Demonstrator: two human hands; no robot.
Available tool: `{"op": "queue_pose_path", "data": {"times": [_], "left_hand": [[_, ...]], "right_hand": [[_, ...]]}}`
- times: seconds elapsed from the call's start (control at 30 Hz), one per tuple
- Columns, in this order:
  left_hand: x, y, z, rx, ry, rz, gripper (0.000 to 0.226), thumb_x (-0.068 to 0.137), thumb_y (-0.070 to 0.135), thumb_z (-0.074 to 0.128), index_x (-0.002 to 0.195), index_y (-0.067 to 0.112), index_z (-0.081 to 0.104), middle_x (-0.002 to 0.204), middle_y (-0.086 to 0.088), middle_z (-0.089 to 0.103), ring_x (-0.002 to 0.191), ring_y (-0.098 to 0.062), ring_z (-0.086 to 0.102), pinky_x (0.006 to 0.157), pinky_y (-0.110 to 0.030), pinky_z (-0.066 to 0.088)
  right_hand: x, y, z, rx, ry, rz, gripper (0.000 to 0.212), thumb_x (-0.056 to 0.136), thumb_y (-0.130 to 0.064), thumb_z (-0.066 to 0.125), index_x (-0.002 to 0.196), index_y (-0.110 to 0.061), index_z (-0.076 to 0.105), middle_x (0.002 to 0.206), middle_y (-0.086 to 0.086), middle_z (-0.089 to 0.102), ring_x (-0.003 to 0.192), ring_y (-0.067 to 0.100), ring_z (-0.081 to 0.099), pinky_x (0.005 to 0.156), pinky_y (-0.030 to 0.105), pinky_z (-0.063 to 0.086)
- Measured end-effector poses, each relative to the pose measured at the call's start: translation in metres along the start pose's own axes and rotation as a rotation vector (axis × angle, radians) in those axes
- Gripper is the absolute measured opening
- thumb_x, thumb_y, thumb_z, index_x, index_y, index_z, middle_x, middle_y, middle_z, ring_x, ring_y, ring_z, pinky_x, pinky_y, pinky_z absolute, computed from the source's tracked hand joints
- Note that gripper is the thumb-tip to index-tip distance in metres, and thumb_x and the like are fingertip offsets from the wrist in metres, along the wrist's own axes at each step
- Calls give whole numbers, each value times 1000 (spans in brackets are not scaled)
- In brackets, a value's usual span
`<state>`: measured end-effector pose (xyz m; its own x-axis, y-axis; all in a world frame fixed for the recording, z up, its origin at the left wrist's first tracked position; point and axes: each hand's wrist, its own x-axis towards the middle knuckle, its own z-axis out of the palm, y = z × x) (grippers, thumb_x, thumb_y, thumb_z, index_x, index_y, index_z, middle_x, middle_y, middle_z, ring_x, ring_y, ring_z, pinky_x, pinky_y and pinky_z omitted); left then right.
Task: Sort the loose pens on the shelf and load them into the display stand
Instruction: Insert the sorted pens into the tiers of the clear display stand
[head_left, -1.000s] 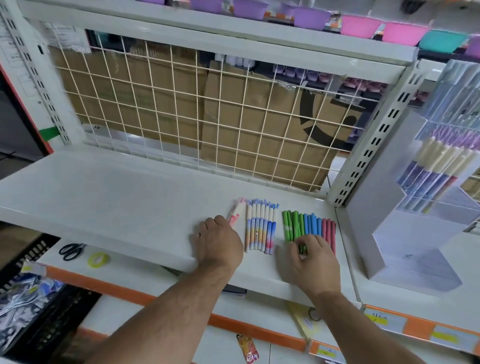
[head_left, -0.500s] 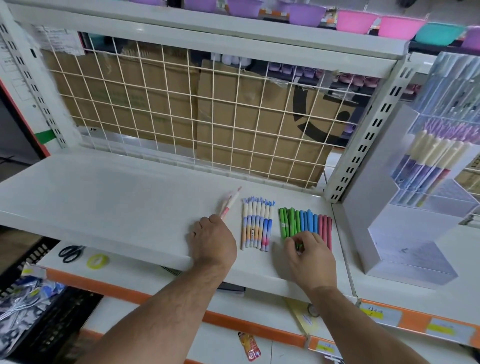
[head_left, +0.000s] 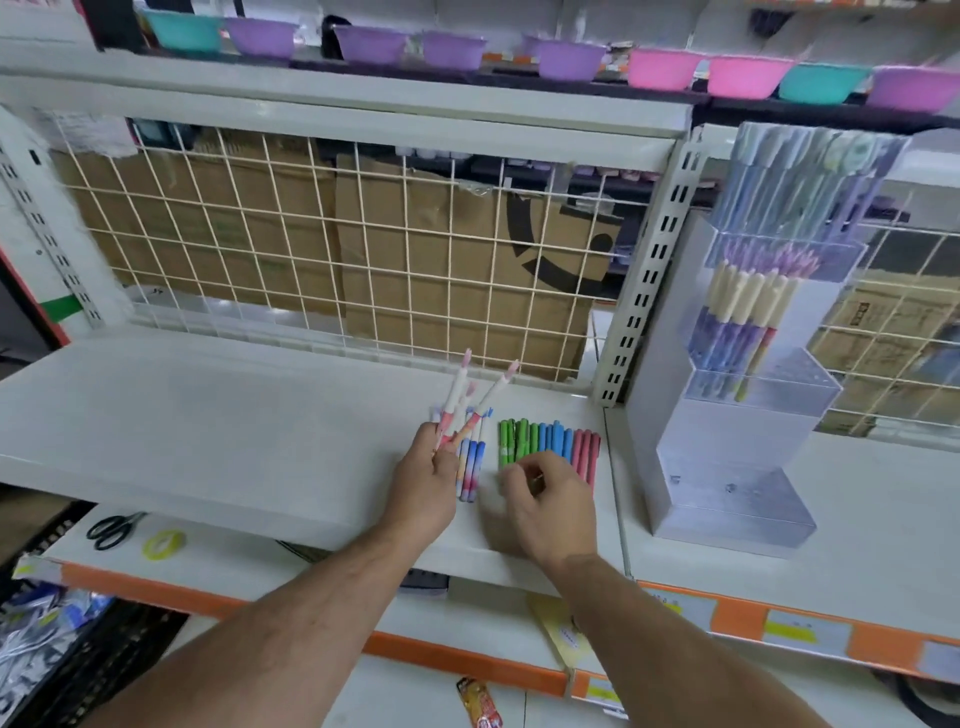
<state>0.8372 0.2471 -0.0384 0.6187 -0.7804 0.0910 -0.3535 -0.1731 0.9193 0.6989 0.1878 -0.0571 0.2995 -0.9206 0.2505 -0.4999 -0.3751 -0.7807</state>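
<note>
Pink-and-white pens (head_left: 457, 400) fanned up from your left hand (head_left: 423, 480), pinched in its fingers, pastel pens (head_left: 470, 467) flat on the shelf (head_left: 208, 441) just beside them, right hand (head_left: 553, 501) with curled fingers pinching the near ends of the green pens (head_left: 511, 441), display stand (head_left: 727, 467) well right.

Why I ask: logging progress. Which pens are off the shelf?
The pink-and-white pens the left hand holds; the pastel row and the green-blue-red row lie flat on the shelf.

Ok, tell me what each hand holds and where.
Left hand pinches pink-and-white pens by their lower ends. Right hand curls over the green pens, near ends; grip unclear.
</note>
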Motion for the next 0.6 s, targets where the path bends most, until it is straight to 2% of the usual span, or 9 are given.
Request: {"op": "queue_pose_path", "data": {"times": [0.07,0.13,0.17,0.27,0.37,0.43,0.5,0.53,0.6], "left_hand": [[-8,14,23,-40,-41,10,17,104,16,40,106,23,55,83,-2,66,65,-7,60,58,-21,47],[-15,27,47,-36,-75,46,15,104,20,41,102,25,55,82,-1,65,71,-16,60,67,-35,50],[-19,35,58,-26,-85,68,15,105,21,41,98,26,54,81,-2,64,71,-15,59,66,-34,48],[-33,64,94,-44,-101,115,22,107,20,40,92,32,52,77,1,60,59,2,51,53,-18,38],[-45,95,129,-109,-112,102,24,107,22,40,95,34,57,79,3,63,68,-8,58,59,-25,44],[-49,110,152,-106,-119,86,21,107,23,40,105,30,61,90,0,68,81,-18,64,69,-36,49],[-54,123,171,-158,-131,55,22,106,18,43,110,22,64,99,-4,71,93,-24,65,81,-40,51],[-56,128,181,-183,-135,43,22,105,17,44,108,22,65,99,-4,71,91,-24,65,80,-39,50],[-59,138,197,-207,-148,25,23,105,16,46,98,25,66,86,2,69,74,-14,60,68,-32,46]], "right_hand": [[4,0,-15,140,6,30,10,91,-31,63,85,-25,67,81,-11,66,77,6,60,73,28,50],[8,2,-37,238,9,36,11,91,-33,64,86,-25,69,81,-9,68,78,9,62,75,31,52],[11,2,-50,270,16,35,12,92,-34,64,85,-24,68,80,-9,69,77,10,63,74,31,52],[22,7,-93,333,18,43,16,95,-32,62,82,-24,64,74,-6,67,69,6,61,66,25,49],[32,21,-131,337,19,10,17,98,-26,60,81,-20,61,67,-7,62,60,2,55,59,16,41],[39,33,-157,325,22,-5,20,98,-25,60,78,-18,60,64,-7,61,59,1,55,57,13,39],[46,43,-182,313,23,-14,24,97,-23,61,73,-20,58,64,-7,62,59,0,56,55,11,40],[50,47,-194,306,21,-19,25,97,-23,61,72,-20,58,65,-6,63,59,-1,57,54,10,40],[56,54,-214,276,9,-32,27,96,-23,62,70,-22,58,65,-4,65,56,2,58,53,13,41]]}}
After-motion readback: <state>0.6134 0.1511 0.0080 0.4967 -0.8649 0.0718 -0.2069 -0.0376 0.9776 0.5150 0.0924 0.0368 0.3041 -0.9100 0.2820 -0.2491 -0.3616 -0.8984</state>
